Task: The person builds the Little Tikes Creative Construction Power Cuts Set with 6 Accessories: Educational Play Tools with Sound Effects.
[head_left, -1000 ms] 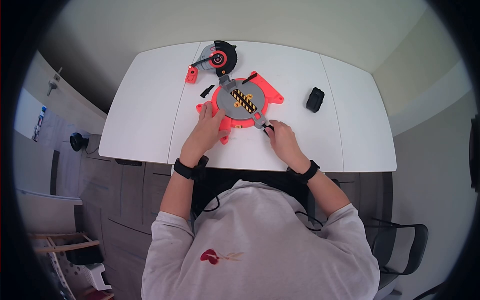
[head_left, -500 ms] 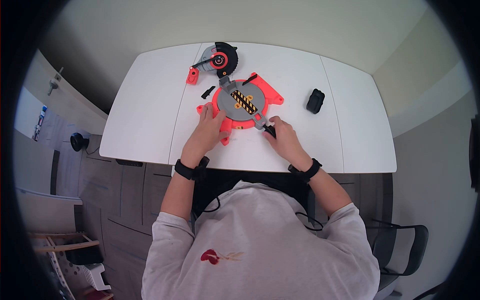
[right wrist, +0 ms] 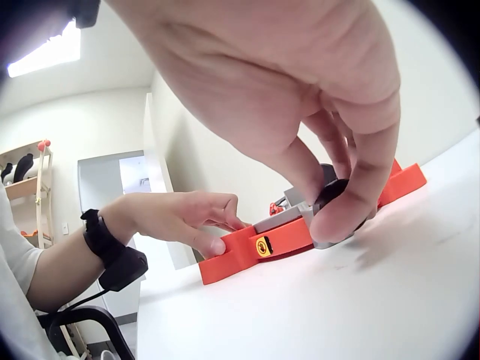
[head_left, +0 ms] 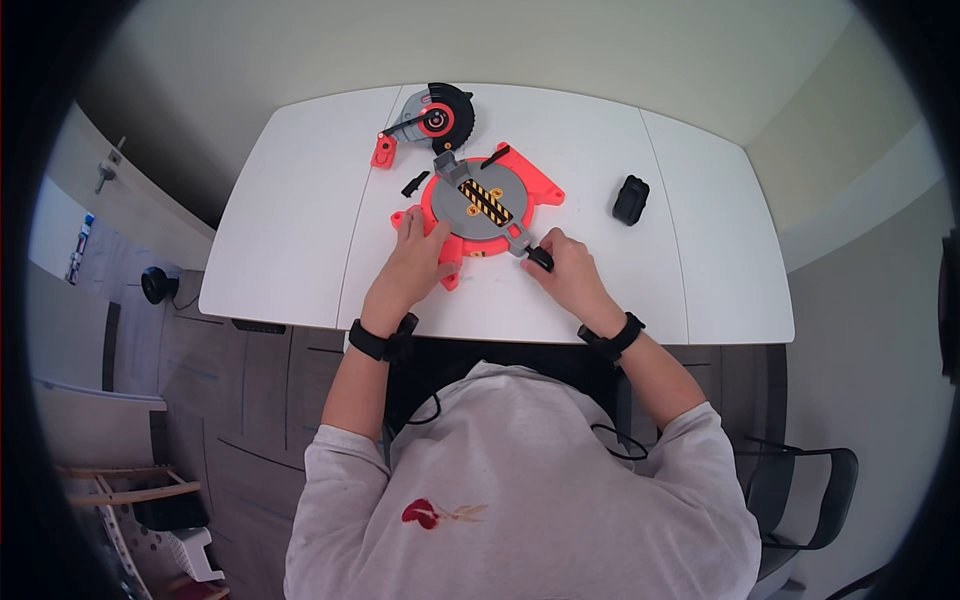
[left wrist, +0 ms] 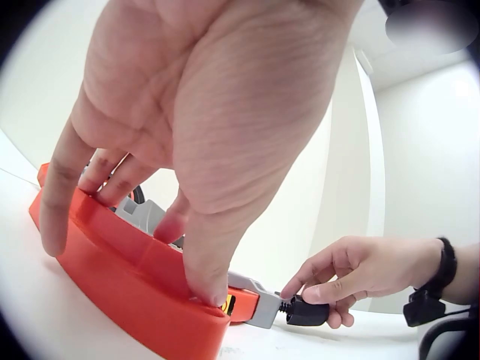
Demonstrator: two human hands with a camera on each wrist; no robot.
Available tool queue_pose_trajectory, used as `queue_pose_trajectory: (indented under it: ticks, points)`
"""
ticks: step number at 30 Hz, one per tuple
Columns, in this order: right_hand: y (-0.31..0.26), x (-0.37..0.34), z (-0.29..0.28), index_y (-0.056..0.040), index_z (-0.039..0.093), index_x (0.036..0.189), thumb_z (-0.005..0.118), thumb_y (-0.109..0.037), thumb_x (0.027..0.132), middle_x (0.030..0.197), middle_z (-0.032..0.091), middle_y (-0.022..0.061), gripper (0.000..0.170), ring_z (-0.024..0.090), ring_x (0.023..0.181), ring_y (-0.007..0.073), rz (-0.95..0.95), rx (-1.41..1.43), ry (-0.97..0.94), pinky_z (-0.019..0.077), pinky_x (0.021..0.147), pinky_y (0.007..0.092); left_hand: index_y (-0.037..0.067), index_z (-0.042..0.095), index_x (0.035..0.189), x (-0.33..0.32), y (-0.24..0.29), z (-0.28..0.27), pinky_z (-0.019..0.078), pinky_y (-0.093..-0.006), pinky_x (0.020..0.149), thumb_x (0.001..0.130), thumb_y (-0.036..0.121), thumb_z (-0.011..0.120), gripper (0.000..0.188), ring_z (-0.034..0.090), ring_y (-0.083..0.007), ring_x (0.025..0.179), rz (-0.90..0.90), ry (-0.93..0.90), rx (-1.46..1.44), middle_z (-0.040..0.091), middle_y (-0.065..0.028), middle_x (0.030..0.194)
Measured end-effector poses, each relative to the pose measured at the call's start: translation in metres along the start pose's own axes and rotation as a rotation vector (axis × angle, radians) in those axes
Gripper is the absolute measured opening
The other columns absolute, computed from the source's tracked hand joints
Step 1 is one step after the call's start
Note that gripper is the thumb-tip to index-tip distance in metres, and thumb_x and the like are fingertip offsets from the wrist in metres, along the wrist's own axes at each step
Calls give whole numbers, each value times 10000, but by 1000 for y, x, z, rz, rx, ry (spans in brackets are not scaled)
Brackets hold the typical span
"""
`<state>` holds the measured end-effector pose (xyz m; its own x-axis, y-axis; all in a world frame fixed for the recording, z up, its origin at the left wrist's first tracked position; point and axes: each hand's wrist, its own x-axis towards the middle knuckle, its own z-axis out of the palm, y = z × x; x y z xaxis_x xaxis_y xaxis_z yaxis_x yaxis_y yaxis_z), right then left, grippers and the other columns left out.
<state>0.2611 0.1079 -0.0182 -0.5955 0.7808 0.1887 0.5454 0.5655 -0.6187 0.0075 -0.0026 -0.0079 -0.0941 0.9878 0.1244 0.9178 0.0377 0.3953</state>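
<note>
A toy mitre saw base, with an orange-red frame (head_left: 538, 182) and a round grey turntable (head_left: 452, 208), lies flat on the white table. Yellow-and-black stripes mark its middle. My left hand (head_left: 402, 268) holds the frame's near left part, thumb at the near end and the other fingers spread across it. With thumb and fingers my right hand (head_left: 575, 278) grips a black knob (left wrist: 307, 312) at the end of the turntable's grey arm. Between knob and arm, a short ridged dark shaft (left wrist: 284, 307) shows in the left wrist view.
The toy's saw head (head_left: 450, 117), with a black blade guard and an orange-red handle (head_left: 384, 151), lies behind the base. Left of the turntable is a small black piece (head_left: 414, 184). A black oblong object (head_left: 630, 201) rests at the right of the table (head_left: 720, 260).
My right hand's fingers have shifted around the knob, so more of it shows. The base has moved very slightly left. My left hand stays in place.
</note>
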Motion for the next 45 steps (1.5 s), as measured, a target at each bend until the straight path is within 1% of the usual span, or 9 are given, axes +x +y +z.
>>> queue_pose_trajectory:
  ticks: [3, 12, 18, 21, 27, 30, 36, 42, 45]
  points:
    - [-4, -4, 4, 60, 608, 996, 791, -142, 893, 921, 662, 237, 292, 678, 763, 412, -89, -67, 125, 539, 675, 470, 42, 486, 1421, 0, -1, 1, 339, -605, 1195, 850, 192, 828, 683, 267, -636, 1457, 1, 10, -1, 324, -491, 1488]
    - [4, 6, 6, 40, 626, 1085, 769, -135, 908, 949, 677, 238, 287, 675, 877, 419, 101, 34, -12, 539, 780, 487, 43, 492, 1416, 0, 1, 0, 356, -612, 1178, 835, 178, 839, 690, 286, -628, 1442, 14, 33, 0, 363, -448, 1462]
    - [-1, 0, 4, 65, 627, 1142, 738, -143, 938, 982, 685, 251, 312, 678, 888, 424, -15, -60, 42, 543, 784, 489, 30, 481, 1432, 1, 7, -9, 311, -570, 1230, 875, 256, 819, 690, 247, -588, 1504, -51, -55, 24, 294, -471, 1549]
    - [11, 5, 8, 58, 608, 1111, 762, -161, 920, 966, 678, 248, 329, 674, 885, 435, -3, -75, -63, 540, 782, 496, 29, 482, 1430, 1, 7, -9, 313, -569, 1229, 875, 255, 818, 687, 246, -588, 1505, -50, -55, 25, 295, -471, 1548]
    - [-1, 4, 5, 45, 658, 1088, 748, -142, 927, 912, 663, 236, 262, 663, 838, 446, 41, 79, 36, 537, 771, 508, 27, 490, 1409, 0, 8, -11, 331, -583, 1206, 866, 222, 820, 664, 263, -600, 1479, -19, -25, 15, 325, -457, 1509]
    - [-1, -1, 9, 50, 653, 1066, 731, -126, 940, 874, 675, 234, 230, 670, 786, 438, -76, -7, 149, 535, 740, 508, 25, 502, 1379, -1, 2, -1, 369, -613, 1160, 836, 162, 834, 650, 295, -625, 1429, 25, 44, 0, 381, -428, 1440]
    - [6, 7, 7, 35, 609, 1063, 752, -121, 919, 1006, 636, 229, 256, 665, 911, 416, 55, -8, -68, 542, 775, 495, 28, 492, 1391, -2, 2, -1, 364, -611, 1169, 843, 169, 831, 660, 290, -627, 1435, 14, 31, 8, 369, -440, 1454]
    - [-6, 1, 7, 22, 686, 1086, 772, -135, 907, 921, 669, 224, 254, 678, 801, 415, -55, -39, 127, 549, 734, 470, 34, 493, 1396, -2, 4, -2, 361, -611, 1169, 843, 173, 832, 663, 298, -626, 1430, 6, 32, 19, 381, -446, 1443]
    - [1, 2, 8, 20, 666, 1047, 777, -139, 904, 883, 672, 224, 241, 676, 775, 417, -62, -68, 113, 549, 726, 472, 30, 494, 1393, -3, 4, -3, 360, -610, 1169, 842, 178, 834, 665, 302, -623, 1427, 5, 30, 25, 387, -450, 1435]
